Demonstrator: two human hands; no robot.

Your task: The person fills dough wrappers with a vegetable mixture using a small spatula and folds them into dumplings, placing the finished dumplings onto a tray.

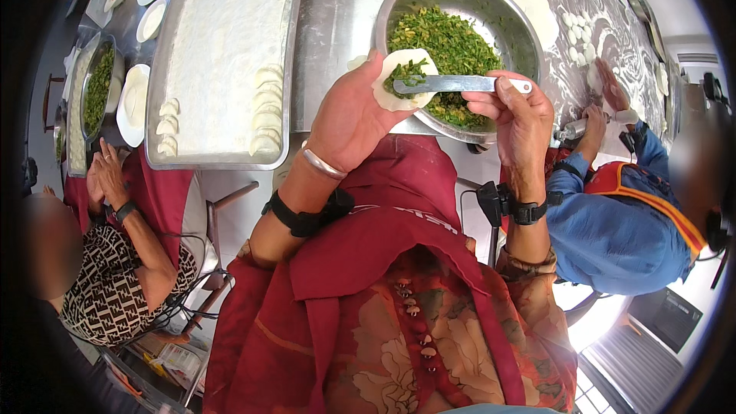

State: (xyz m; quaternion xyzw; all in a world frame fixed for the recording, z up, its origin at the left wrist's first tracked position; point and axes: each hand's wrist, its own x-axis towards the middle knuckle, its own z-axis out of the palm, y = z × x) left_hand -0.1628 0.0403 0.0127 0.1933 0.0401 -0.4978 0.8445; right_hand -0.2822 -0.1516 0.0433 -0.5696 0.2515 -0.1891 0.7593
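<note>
On the fingers of my left hand [354, 111] lies a round dumpling wrapper [389, 94], its edge by the thumb. A small heap of chopped green filling [404, 70] sits on it. My right hand [520, 111] pinches a flat metal spatula [452, 83] near its holed end, and the blade's tip presses on the filling. Beneath and beyond both hands stands a large steel bowl [381, 27] of chopped greens with yellow bits [441, 34].
To the left, a floured metal tray [207, 38] bears rows of folded dumplings [267, 111]. A co-worker at the left has hands [110, 176] near another bowl of greens [98, 92]. At the right, another person's hands [594, 123] are by a rolling pin [625, 116] and dough pieces [579, 34].
</note>
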